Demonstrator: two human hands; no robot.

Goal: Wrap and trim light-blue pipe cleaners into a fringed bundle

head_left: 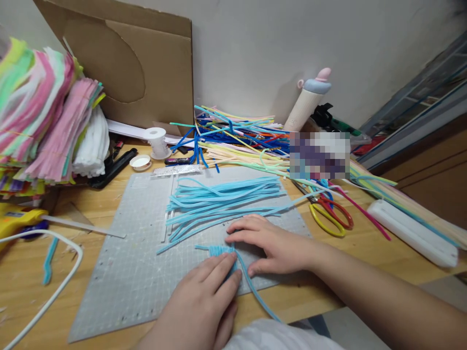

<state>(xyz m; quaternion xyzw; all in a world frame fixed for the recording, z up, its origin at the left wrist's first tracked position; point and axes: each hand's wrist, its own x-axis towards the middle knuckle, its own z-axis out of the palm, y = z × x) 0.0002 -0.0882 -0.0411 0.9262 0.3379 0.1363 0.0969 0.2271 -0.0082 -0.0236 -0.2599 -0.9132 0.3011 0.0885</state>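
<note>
Your left hand lies over the light blue pipe-cleaner coil, fingers together, fingertips at its right end; can't tell whether the thumb pinches from below. Coil sits on the grey cutting mat, lower middle, right in front of you, one short end sticking out to the left. A loose light blue strand runs from the coil's right side down toward you, past the mat edge. Your right hand is half spread just right of the coil, thumb well apart from the fingers; can't tell if the fingertips touch the coil. Beyond both hands, a bundle of light blue pipe cleaners lies across the mat. Red-and-yellow-handled scissors on the right, yellow glue gun at far left
</note>
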